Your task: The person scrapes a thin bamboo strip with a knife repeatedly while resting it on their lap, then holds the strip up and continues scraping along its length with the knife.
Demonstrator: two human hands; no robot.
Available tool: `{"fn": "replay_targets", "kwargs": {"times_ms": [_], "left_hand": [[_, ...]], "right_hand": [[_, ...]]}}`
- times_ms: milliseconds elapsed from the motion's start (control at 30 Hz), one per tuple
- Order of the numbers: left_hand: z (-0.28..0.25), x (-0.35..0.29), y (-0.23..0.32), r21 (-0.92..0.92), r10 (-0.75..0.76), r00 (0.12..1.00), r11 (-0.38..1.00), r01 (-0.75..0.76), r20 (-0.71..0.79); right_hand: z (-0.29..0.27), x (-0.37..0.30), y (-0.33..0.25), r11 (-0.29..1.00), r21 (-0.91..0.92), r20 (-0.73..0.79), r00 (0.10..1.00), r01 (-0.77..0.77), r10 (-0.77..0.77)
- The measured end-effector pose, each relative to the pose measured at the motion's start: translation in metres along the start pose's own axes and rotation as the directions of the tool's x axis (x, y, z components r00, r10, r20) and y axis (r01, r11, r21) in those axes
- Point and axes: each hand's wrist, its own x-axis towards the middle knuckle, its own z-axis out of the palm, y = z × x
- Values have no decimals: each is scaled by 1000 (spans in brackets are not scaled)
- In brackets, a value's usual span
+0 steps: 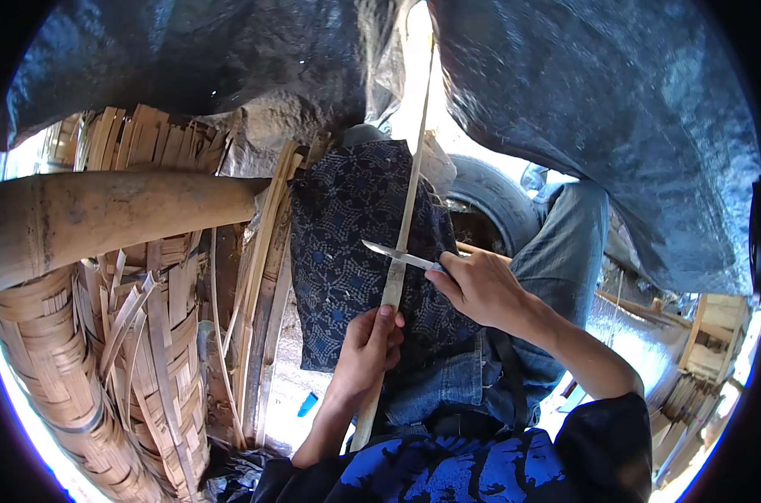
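A long, thin bamboo strip (411,194) runs from beside my body away over my lap toward the bright gap at the far side. My left hand (369,345) is closed around its near part. In my right hand (486,287) is a knife (390,251), its handle mostly hidden by my fingers. The blade points left and lies across the strip, a little beyond my left hand. Beneath both, a dark patterned cloth (339,243) covers my lap and thigh.
A thick bamboo pole (129,220) juts in from the left above woven bamboo baskets (41,335). Upright bamboo slats (263,293) stand beside the cloth. Dark plastic sheeting (607,109) hangs ahead. A tyre (489,197) lies beyond my jeans-clad leg (573,243). A small blue scrap (308,404) is on the ground.
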Motion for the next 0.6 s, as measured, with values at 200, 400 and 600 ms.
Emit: {"fn": "replay_targets", "kwargs": {"times_ms": [200,400,600], "left_hand": [[14,-1,-10,639,323,934,753,-157,-151],[19,0,-12,786,460,880,584,-204,-114],[19,-12,-19,804,491,867,546,-234,-81]], "right_hand": [[1,3,-9,991,-54,173,977,-120,128],[9,1,-1,982,24,186,966,-188,180],[13,21,37,979,107,14,985,-172,171]]}}
